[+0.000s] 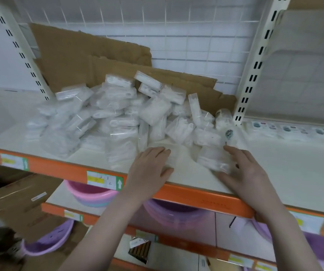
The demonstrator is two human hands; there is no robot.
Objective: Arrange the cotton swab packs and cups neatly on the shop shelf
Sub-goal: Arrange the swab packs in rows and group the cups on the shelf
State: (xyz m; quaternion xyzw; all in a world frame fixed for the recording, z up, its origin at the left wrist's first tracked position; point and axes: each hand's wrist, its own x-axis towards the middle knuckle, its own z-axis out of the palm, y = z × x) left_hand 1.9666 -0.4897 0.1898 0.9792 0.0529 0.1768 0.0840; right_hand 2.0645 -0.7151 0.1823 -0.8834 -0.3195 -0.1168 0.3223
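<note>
A loose heap of clear cotton swab packs (116, 112) covers the middle of the white shelf board (274, 165). My left hand (149, 167) lies flat with straight fingers on a pack at the heap's front edge. My right hand (245, 173) touches a single swab pack (214, 159) lying apart near the front; its fingers reach along the pack's right side and its thumb lies under the near edge. A clear cup (224, 119) with a printed label stands at the heap's right end, by the upright post.
Torn cardboard sheets (90, 55) lean against the wire grid behind the heap. A slotted post (255, 69) divides the shelf; flat printed packs (294, 130) lie right of it. The orange shelf lip (196, 194) carries price labels. Pink and purple basins (90, 194) sit below, a carton (14, 194) at lower left.
</note>
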